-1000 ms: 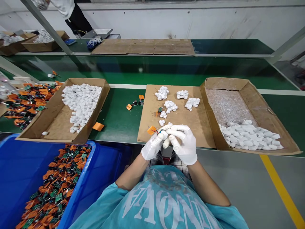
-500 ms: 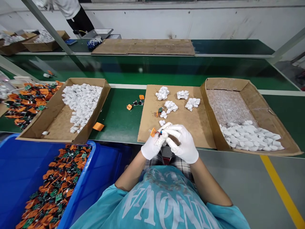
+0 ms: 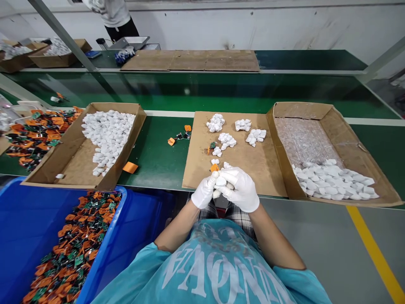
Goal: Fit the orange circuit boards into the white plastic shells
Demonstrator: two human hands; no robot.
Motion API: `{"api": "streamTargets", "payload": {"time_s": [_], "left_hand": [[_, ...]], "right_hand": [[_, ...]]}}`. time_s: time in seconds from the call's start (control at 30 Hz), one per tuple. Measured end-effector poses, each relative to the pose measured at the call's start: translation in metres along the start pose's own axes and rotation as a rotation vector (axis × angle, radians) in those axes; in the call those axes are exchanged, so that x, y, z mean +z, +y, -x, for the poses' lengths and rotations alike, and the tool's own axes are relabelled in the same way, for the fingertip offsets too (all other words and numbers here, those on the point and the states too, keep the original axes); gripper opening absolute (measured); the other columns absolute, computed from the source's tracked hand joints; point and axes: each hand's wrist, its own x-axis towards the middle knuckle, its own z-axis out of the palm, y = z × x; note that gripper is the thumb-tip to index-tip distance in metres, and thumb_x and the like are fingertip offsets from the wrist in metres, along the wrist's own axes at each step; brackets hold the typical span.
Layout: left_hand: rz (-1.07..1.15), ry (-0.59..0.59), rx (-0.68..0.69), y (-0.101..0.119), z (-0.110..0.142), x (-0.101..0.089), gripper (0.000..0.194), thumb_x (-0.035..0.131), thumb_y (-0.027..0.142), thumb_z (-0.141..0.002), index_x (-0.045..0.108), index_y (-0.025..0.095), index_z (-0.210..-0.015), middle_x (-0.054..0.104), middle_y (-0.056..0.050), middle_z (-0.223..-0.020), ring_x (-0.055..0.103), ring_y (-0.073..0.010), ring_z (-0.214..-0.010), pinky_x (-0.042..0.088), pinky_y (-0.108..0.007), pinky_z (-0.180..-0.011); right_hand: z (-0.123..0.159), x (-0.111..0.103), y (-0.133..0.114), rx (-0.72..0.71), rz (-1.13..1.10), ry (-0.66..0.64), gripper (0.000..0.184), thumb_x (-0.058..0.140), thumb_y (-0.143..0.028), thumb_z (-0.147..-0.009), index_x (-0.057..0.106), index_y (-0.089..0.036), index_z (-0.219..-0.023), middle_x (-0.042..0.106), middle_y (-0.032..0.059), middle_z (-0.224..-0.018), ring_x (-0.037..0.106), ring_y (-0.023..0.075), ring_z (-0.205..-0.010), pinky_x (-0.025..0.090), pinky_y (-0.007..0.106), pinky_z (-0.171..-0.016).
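Your white-gloved left hand (image 3: 203, 193) and right hand (image 3: 242, 190) close their fingers around a small rounded white piece (image 3: 220, 181) between them; the flat orange tab (image 3: 214, 167) lies just beyond, nearer your left fingertips.

Back bench (image 3: 306, 60): under the flat cardboard (image 3: 193, 60)
Person (image 3: 117, 16): beyond the cardboard's left end
Blue-and-white bundle (image 3: 124, 55): beside that end, possibly gloves
Wall (image 3: 202, 28): behind the cardboard
Yellow stripe (image 3: 375, 253): floor, nearer, right of the cardboard

White piece (image 3: 220, 181), partly hidden
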Motion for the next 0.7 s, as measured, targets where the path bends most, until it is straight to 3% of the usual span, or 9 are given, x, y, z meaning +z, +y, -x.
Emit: {"api": "streamTargets", "payload": {"time_s": [0.17,0.3,0.4,0.57,0.7], "left_hand": [[-0.047,0.000,0.034,0.008,-0.001,0.000,0.076,0.027,0.087,-0.072,0.049,0.018,-0.051,0.036,0.003,-0.041,0.033,-0.0098,-0.044,0.028,-0.027,-0.047],[-0.101,0.047,0.057,0.002,-0.008,-0.001,0.073,0.026,0.085,-0.075,0.038,0.020,-0.043,0.035,0.002,-0.041,0.035,-0.0101,-0.045,0.030,-0.028,-0.051],[-0.085,-0.022,0.057,-0.007,-0.013,-0.005,0.073,0.017,0.082,-0.079,0.034,0.021,-0.042,0.035,0.001,-0.042,0.036,-0.0106,-0.045,0.031,-0.028,-0.052],[-0.083,-0.065,0.080,-0.009,-0.018,-0.009,0.069,0.021,0.077,-0.083,0.035,0.020,-0.046,0.033,0.003,-0.041,0.034,-0.0098,-0.045,0.030,-0.027,-0.051],[-0.107,-0.035,-0.010,-0.010,-0.022,-0.009,0.073,0.020,0.083,-0.078,0.043,0.019,-0.050,0.036,0.003,-0.040,0.034,-0.0093,-0.042,0.027,-0.026,-0.048]], "right_hand": [[-0.001,0.000,0.000,0.132,-0.167,-0.018,0.025,0.065,-0.033,-0.084,0.060,-0.024,-0.107,0.069,0.0058,-0.099,0.066,0.0204,-0.090,0.054,0.038,-0.081],[0.001,0.007,0.002,0.311,-0.252,0.087,0.015,0.069,-0.028,-0.080,0.061,-0.024,-0.092,0.064,0.0017,-0.086,0.063,0.0160,-0.077,0.052,0.031,-0.071],[0.001,0.012,0.006,0.377,-0.270,0.086,0.016,0.070,-0.028,-0.078,0.061,-0.024,-0.091,0.062,0.0008,-0.084,0.061,0.0147,-0.071,0.051,0.029,-0.066],[0.002,0.011,0.018,0.281,-0.270,0.017,0.024,0.064,-0.036,-0.085,0.063,-0.025,-0.106,0.065,0.0045,-0.097,0.065,0.0176,-0.084,0.054,0.031,-0.072],[0.006,0.011,0.027,0.160,-0.065,-0.008,0.031,0.063,-0.040,-0.086,0.063,-0.026,-0.114,0.065,0.0066,-0.099,0.066,0.0187,-0.086,0.055,0.031,-0.072]]}}
